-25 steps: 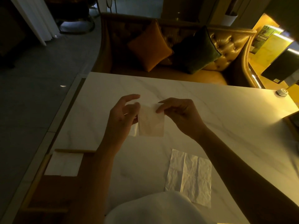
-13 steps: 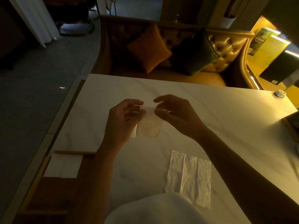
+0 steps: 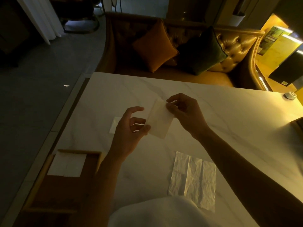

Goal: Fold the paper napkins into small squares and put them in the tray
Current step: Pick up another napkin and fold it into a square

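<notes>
— What lay nearest to you on the table [image 3: 237,128]?

— Closest to your body there was a crumpled napkin [image 3: 193,179], opened out flat on the marble top, with its fold lines visible. To your left, at the near left corner, the wooden tray [image 3: 65,194] stood, and in its far end two folded napkins [image 3: 67,164] lay side by side, touching each other.

— And your hands, how were they?

— Both were raised above the middle of the table, with a half-folded napkin [image 3: 159,123] between them. Your left hand [image 3: 129,133] pinched its lower left edge between the thumb and the bent fingers, while the index finger was lifted free and pointed up. Your right hand [image 3: 185,112] pinched the upper right corner between the thumb and the fingertips; the other fingers were curled in. The napkin hung tilted, its lower corner pointing toward you. Just beyond your left hand, partly hidden by it, a small white square [image 3: 115,125] lay flat on the table; I could not tell if it was another napkin.

— What was farther away?

— Past the far edge of the table a tufted sofa [image 3: 237,46] stood, with an orange cushion [image 3: 154,46] and a dark green cushion [image 3: 201,51] beside each other on it.
</notes>
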